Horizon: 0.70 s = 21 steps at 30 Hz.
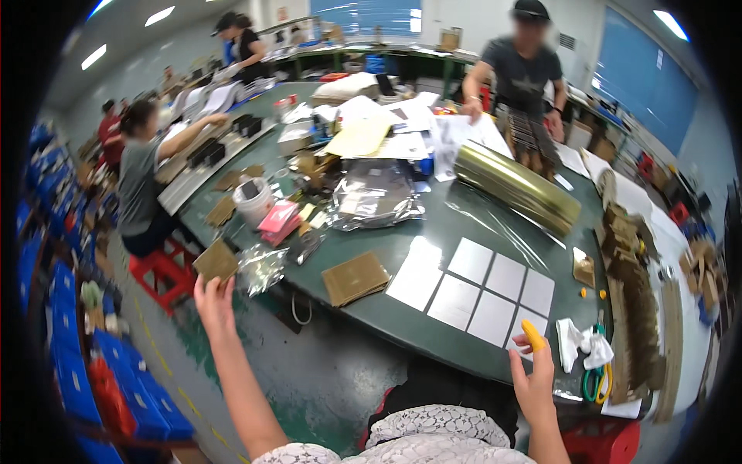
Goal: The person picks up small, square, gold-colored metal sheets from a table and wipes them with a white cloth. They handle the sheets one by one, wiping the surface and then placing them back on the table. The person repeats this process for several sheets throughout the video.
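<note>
Out at the left, past the table's edge, my left hand (pixel 215 305) pinches a thin brown square sheet (pixel 216 261) by its lower edge. My right hand (pixel 535 379) is raised near the table's front edge with its fingers apart and nothing visible in it; a yellow finger cot (pixel 532 336) covers one fingertip. That hand is nearest to the light grey rectangular panels (pixel 485 312), which lie side by side in rows, and it partly overlaps one of them. A short stack of brown sheets (pixel 355 277) rests on the green table (pixel 371 319) between my hands.
A shiny gold film roll (pixel 516 188) lies beyond the panels. Scissors (pixel 597 383) and white gloves (pixel 584 346) are at right. Clear plastic packs (pixel 375 195), pink pads (pixel 280 223) and a white bucket (pixel 253 203) crowd the middle. Co-workers (pixel 522 73) are around the table; a red stool (pixel 160 273) is at left.
</note>
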Each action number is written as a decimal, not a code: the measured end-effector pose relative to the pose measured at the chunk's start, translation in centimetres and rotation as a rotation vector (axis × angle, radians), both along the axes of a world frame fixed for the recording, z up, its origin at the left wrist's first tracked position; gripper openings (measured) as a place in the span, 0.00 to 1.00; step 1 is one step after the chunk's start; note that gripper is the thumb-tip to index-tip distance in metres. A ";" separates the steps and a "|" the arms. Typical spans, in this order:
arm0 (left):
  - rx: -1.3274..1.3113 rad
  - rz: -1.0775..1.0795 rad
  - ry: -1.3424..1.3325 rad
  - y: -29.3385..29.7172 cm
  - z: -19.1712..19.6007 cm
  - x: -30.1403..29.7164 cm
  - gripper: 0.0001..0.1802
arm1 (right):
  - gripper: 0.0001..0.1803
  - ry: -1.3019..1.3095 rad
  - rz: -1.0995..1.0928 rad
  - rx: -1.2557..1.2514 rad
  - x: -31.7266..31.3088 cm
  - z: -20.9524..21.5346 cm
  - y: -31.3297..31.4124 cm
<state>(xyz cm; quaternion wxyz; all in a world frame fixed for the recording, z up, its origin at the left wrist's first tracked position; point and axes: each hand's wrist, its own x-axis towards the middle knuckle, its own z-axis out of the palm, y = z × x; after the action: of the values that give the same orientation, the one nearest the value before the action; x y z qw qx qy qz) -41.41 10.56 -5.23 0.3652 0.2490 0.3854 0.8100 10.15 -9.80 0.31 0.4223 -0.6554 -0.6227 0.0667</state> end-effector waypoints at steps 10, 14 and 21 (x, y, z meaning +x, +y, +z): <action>-0.009 -0.091 0.157 4.0 1.7 1.1 0.22 | 0.31 -0.271 -0.072 -0.091 2.9 2.0 1.6; -0.079 -0.230 0.265 2.1 3.9 4.4 0.23 | 0.35 -0.450 -0.139 -0.081 8.9 3.1 6.8; -0.085 -0.311 0.245 4.3 3.3 5.0 0.23 | 0.47 0.154 -0.595 0.019 27.6 -0.8 23.4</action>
<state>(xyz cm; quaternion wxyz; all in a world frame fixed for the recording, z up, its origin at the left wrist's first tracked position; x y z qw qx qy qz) -36.46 14.87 -1.98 0.4464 0.3863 0.4179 0.6905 37.79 13.63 -0.51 0.4752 -0.7980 -0.3703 -0.0161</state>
